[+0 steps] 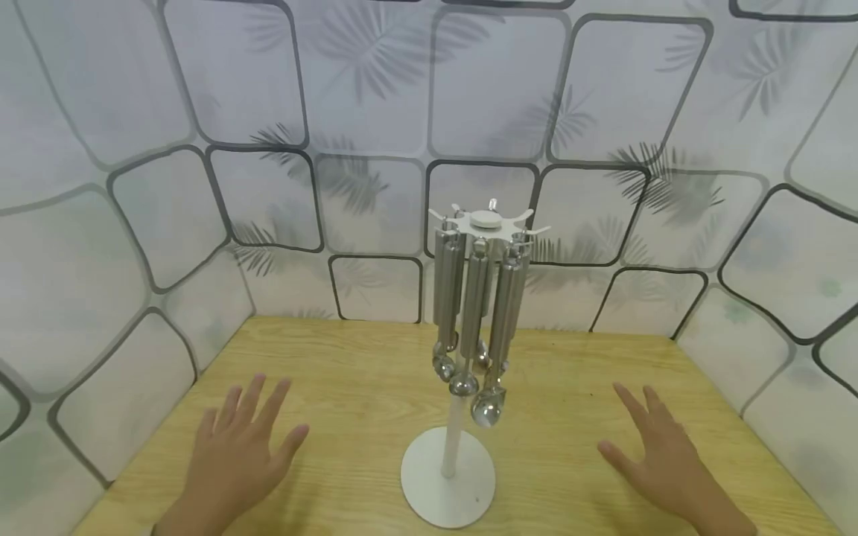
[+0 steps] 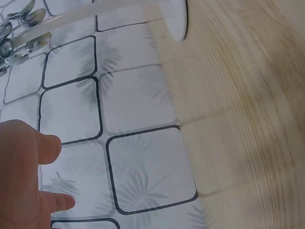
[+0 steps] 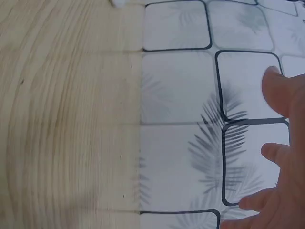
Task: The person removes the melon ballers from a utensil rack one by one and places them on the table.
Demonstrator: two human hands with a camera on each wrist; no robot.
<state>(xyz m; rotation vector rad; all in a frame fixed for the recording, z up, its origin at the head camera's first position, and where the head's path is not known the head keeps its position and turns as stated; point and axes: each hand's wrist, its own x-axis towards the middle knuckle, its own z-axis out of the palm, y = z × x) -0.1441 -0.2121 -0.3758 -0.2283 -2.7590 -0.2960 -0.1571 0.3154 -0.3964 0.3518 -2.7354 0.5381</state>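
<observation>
A white stand [image 1: 485, 219] with a hooked top rises from a round base [image 1: 425, 487] between my two hands. Several steel utensils [image 1: 474, 298] hang from its hooks, bowls downward; some look like spoons, and one low front piece [image 1: 487, 407] is ladle-like. To the left of the base, my left hand [image 1: 234, 454] has its fingers spread and holds nothing. My right hand [image 1: 666, 461], over on the right side, is likewise spread and bare. The left wrist view shows the stand's pole [image 2: 71, 18] and spoon bowls [image 2: 34, 18] beyond the left hand [image 2: 19, 176].
A light wooden table [image 1: 348, 387] lies under everything. Pale walls [image 1: 375, 201] patterned with rounded squares and leaves enclose its back, left and right sides. In the right wrist view, a small white piece [image 3: 116, 2] shows at the top edge.
</observation>
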